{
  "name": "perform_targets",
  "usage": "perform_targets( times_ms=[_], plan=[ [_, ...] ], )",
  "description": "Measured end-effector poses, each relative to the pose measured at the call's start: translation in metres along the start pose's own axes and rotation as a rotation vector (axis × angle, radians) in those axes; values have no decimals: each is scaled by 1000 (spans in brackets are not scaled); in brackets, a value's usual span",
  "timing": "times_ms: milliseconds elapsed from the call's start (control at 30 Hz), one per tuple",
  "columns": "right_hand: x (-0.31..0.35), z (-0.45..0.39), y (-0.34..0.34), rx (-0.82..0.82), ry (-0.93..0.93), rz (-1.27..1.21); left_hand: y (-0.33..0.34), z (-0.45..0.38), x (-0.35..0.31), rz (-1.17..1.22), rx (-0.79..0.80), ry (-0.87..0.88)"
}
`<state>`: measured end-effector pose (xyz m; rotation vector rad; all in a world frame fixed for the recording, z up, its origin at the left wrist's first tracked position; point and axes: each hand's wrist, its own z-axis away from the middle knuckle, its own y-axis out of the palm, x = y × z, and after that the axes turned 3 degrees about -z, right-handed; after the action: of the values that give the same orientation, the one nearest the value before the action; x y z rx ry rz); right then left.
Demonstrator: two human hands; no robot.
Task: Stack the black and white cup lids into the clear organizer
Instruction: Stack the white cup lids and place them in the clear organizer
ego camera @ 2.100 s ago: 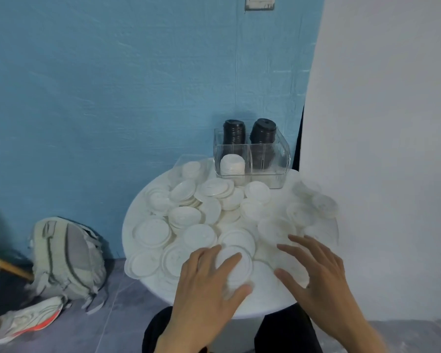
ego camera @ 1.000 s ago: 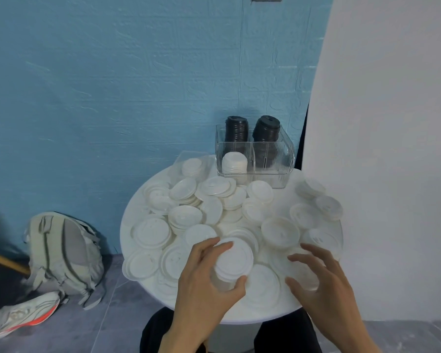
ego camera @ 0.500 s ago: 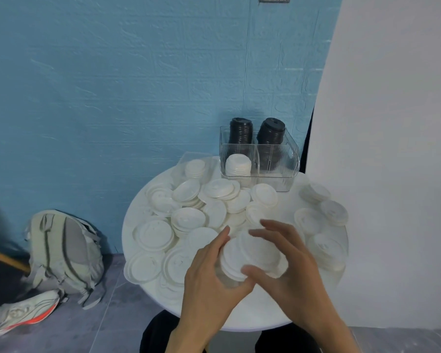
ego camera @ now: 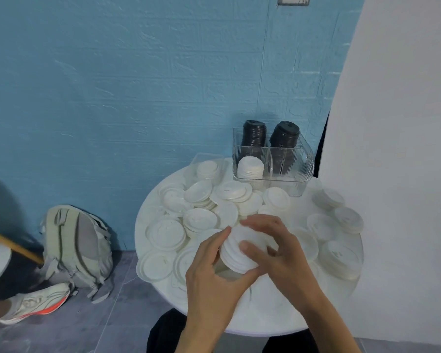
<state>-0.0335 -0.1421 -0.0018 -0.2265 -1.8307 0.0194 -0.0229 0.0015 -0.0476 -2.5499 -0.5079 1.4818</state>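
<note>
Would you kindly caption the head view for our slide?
Both hands, left and right, grip a stack of white lids before the clear organizer.

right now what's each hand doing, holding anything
Left hand: grips the stack of white lids from below.
Right hand: pinches the same stack from above.

Single head-worn view, looking forward and down, close over round table [ego camera: 163, 200], facing blue wall [ego camera: 112, 85]

Soft, even indoor light, fairly bright; the white lids [ego camera: 201, 220] wash out against the white table [ego camera: 148, 220], their edges hard to separate; a dim shadow falls on the blue wall [ego camera: 138, 85] behind the organizer [ego camera: 301, 171]; wide-angle bending curves the frame's edges; the hands look slightly blurred.
</note>
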Motion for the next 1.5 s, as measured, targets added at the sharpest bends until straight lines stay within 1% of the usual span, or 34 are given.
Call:
perform_targets(
  times_ms=[100, 200, 267, 333, 400, 500, 600, 700, 800, 967, 1000, 1067, 1100, 1167, 1233, 1367, 1500],
  plan=[
    [4, -8, -1, 29, 131, -89, -2, -3, -3, -6, -25, 16],
    [7, -16, 1, 115, 257, -250, -4, -9, -6, -4, -21, 14],
    [8, -19, 4, 126, 308, -381, -6, -11, -7, 18, 19, -18],
    [6, -22, 6, 100, 329, -439, -6, -11, -8, 70, 89, -74],
    [6, -22, 8, 79, 326, -425, -5, -10, -10, 111, 147, -110],
    [5, -19, 12, 92, 323, -393, -5, -10, -13, 131, 183, -102],
    [5, -15, 14, 108, 315, -353, -6, -11, -11, 116, 164, -87],
    [8, -12, 12, 159, 298, -322, -7, -12, -10, 114, 138, -92],
    [13, -11, -1, 168, 235, -137, -5, -11, -12, 128, 132, -103],
    [8, -12, -32, 22, 190, 63, 2, -9, -12, 121, 156, -95],
    [5, -12, -40, -36, 154, 170, 3, -10, -11, 131, 146, -104],
    [-1, -12, -58, -154, 95, 470, 3, -12, -10, 159, 120, -124],
    [-3, -11, -66, -161, 110, 617, 3, -12, -9, 173, 117, -131],
    [-5, -12, -78, -71, 230, 870, 3, -12, -10, 176, 108, -128],
    [-9, -14, -80, 21, 318, 1011, 5, -12, -10, 167, 103, -126],
    [-22, -20, -76, 96, 348, 1061, 8, -11, -8, 134, 123, -120],
    [-31, -26, -73, 75, 342, 1057, 8, -11, -5, 113, 139, -127]
  ],
)
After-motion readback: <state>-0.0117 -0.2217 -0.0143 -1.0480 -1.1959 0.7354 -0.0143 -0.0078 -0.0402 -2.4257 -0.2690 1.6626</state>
